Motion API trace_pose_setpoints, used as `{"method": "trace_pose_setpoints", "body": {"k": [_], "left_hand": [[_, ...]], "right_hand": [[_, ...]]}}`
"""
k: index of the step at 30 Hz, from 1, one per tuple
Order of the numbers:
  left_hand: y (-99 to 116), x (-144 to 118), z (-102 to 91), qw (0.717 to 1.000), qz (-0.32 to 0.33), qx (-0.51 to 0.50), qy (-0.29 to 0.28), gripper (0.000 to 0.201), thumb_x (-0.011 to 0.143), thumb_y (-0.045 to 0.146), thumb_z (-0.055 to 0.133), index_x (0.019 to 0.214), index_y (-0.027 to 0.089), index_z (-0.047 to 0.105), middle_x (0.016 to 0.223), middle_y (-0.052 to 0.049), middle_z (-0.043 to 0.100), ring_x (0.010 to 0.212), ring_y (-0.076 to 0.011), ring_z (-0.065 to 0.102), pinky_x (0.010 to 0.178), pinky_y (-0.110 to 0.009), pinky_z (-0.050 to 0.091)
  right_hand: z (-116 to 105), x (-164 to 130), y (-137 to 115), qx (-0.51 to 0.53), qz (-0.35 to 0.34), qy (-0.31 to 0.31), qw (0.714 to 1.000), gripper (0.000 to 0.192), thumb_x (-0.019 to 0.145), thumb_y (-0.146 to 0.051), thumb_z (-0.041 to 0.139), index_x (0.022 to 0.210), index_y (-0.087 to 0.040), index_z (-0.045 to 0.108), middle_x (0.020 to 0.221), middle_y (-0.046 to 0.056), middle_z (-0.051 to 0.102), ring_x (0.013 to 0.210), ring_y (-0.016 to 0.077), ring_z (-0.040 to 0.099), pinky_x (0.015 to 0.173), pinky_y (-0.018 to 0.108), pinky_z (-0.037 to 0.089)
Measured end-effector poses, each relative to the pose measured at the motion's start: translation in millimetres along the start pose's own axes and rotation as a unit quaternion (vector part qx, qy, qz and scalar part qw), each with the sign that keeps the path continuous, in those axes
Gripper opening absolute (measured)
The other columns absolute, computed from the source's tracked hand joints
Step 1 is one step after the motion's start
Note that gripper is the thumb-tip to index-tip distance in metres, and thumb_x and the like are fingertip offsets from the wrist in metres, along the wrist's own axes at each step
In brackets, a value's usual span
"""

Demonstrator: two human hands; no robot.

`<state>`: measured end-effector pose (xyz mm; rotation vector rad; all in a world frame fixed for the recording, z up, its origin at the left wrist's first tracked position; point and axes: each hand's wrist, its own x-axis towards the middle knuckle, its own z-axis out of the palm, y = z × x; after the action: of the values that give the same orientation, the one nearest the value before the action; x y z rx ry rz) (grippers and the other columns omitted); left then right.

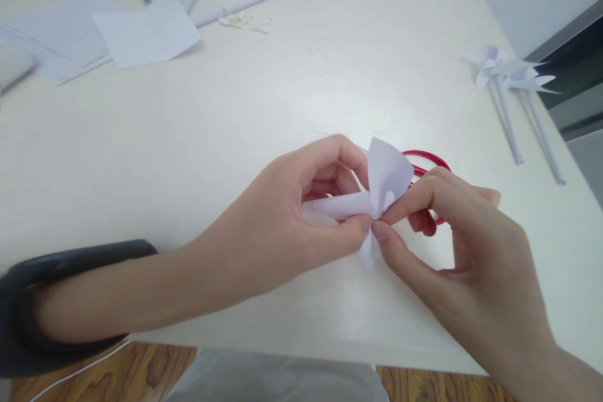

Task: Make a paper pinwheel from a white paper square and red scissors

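A white paper pinwheel (pixel 389 166) with a rolled-paper stick (pixel 342 205) is held between my two hands above the table. My left hand (pixel 315 207) is closed around it, thumb and fingers gripping where the stick meets the folded blades. The stick's other end points back into that palm. With thumb and index finger, my right hand (pixel 466 245) pinches the middle of the pinwheel on its outer side. Whatever tiny part lies between those fingertips is mostly hidden. Red-handled scissors (pixel 426 156) lie behind my right hand, partly covered by it.
Two finished-looking paper pinwheels (pixel 502 94) lie at the table's right edge. Flat paper sheets (pixel 148 31) and several paper rolls (pixel 235 8) sit at the far left, beside small scraps (pixel 245 22). The white table (pixel 211 119) ends close to my lap, above a wood-patterned floor (pixel 155 367).
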<state>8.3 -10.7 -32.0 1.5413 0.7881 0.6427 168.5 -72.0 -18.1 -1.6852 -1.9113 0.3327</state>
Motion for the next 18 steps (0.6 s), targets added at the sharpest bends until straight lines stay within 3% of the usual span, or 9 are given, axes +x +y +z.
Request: {"method": "trace_pose_setpoints", "body": {"k": [4,11,18], "left_hand": [[0.9,2.0,-1.4,1.000,0.001,0.001,-0.028,0.015,0.078,0.018,0.060,0.090,0.023,0.053,0.087,0.003,0.061,0.088,-0.0176,0.060,0.082,-0.027,0.049],[-3.8,5.3,-2.8,0.995,-0.031,-0.074,-0.052,0.021,0.078,0.005,0.052,0.087,0.024,0.050,0.083,0.006,0.061,0.080,-0.0136,0.062,0.071,-0.024,0.050],[-0.4,6.8,-3.9,0.994,-0.066,-0.066,-0.064,0.019,0.076,0.021,0.065,0.089,0.023,0.050,0.080,0.004,0.058,0.081,-0.0164,0.061,0.067,-0.025,0.049]], "right_hand": [[-1.3,0.0,0.9,-0.010,-0.002,-0.005,1.000,0.013,0.071,-0.011,0.063,0.069,-0.019,0.053,0.065,-0.005,0.049,0.062,0.0112,0.046,0.067,0.032,0.027],[-2.2,-2.5,3.3,-0.021,0.003,-0.007,1.000,0.015,0.072,-0.013,0.066,0.071,-0.020,0.052,0.066,-0.006,0.049,0.063,0.0109,0.045,0.067,0.032,0.027],[-1.3,-1.7,5.7,-0.011,-0.005,-0.004,1.000,0.017,0.073,-0.012,0.064,0.071,-0.020,0.049,0.068,-0.006,0.050,0.064,0.0109,0.046,0.068,0.032,0.028]]}}
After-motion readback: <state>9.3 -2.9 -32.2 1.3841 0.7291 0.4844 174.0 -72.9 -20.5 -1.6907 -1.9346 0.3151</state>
